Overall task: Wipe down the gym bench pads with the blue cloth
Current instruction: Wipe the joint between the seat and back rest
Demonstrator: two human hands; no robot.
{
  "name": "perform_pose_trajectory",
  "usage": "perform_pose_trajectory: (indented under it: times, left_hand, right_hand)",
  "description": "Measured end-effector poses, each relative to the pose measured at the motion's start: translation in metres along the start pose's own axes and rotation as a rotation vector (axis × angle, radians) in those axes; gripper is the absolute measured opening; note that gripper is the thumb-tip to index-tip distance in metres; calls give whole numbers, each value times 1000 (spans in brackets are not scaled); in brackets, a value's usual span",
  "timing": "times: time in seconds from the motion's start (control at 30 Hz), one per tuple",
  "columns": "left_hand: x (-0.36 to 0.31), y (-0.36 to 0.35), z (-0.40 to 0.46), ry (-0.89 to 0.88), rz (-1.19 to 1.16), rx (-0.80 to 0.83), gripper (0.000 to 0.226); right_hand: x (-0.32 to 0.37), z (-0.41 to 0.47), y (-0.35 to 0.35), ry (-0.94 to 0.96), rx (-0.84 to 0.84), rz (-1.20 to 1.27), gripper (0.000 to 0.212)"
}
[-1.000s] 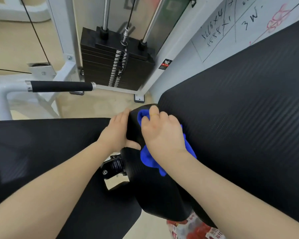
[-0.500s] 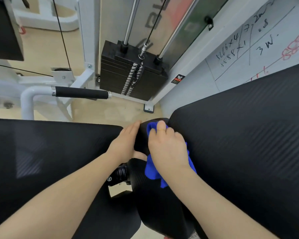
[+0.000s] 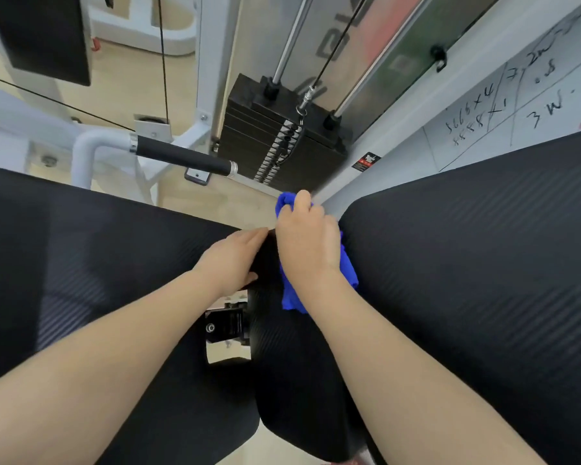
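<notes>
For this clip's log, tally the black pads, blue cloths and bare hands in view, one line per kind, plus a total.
Black pads: 4: left pad, right pad, narrow middle pad, upper-left pad
Blue cloths: 1: blue cloth
Bare hands: 2: left hand, right hand
Total: 7

Gym, indoor. Black weight stack (image 3: 282, 146) on chrome guide rods (image 3: 291, 38) with cable (image 3: 336, 45), just beyond fingertips. White machine frame (image 3: 208, 62), black foam-grip handle (image 3: 182, 157) beyond-left of fingers. Ribbed black bench pads (image 3: 467, 263) either side of fingers. Whiteboard (image 3: 534, 95) beyond-right, handwritten figures, possibly workout log; too blurred to read. Beige floor (image 3: 121, 92).
</notes>
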State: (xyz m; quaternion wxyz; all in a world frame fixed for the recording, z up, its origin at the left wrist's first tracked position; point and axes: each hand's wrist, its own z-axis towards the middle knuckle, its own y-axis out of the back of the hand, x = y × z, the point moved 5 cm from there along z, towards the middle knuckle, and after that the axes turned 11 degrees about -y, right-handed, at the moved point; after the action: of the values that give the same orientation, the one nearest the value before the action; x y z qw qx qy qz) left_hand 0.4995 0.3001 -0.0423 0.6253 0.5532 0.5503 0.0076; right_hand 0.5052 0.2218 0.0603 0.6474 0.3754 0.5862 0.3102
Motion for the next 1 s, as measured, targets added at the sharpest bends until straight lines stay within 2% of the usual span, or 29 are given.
perform_pose_trajectory:
  times: [0.03, 0.13, 0.2, 0.3, 0.4, 0.5, 0.6, 0.67, 0.8, 1.0]
  left_hand:
    - [5, 1, -5, 25, 64, 23, 85]
    - [21, 1, -23, 109, 191, 137, 80]
    - [26, 2, -32, 136, 247, 178, 79]
    - [29, 2, -39, 132, 363, 215, 79]
    - [43, 3, -43, 263, 530, 243, 90]
    - [57, 1, -46, 344, 603, 297, 104]
    - [56, -6, -37, 235, 674, 348, 108]
    - [53, -10, -30, 189, 710, 403, 107]
    - [56, -14, -26, 257, 597, 431, 86]
    - [53, -11, -22, 300, 465, 388, 83]
  right_hand:
    - [2, -15, -2, 60, 15, 6, 7]
    - [22, -56, -22, 198, 199, 61, 13]
    - [37, -71, -26, 289, 168, 49, 19]
    - [46, -64, -27, 466, 247, 46, 31]
    - [19, 3, 2, 286, 113, 74, 27]
    - [5, 30, -1, 145, 129, 73, 21]
    - [33, 5, -16, 199, 134, 121, 21]
    - [60, -25, -37, 270, 199, 174, 26]
    - [92, -72, -64, 476, 397, 134, 30]
    - [58, 11, -24, 333, 173, 94, 24]
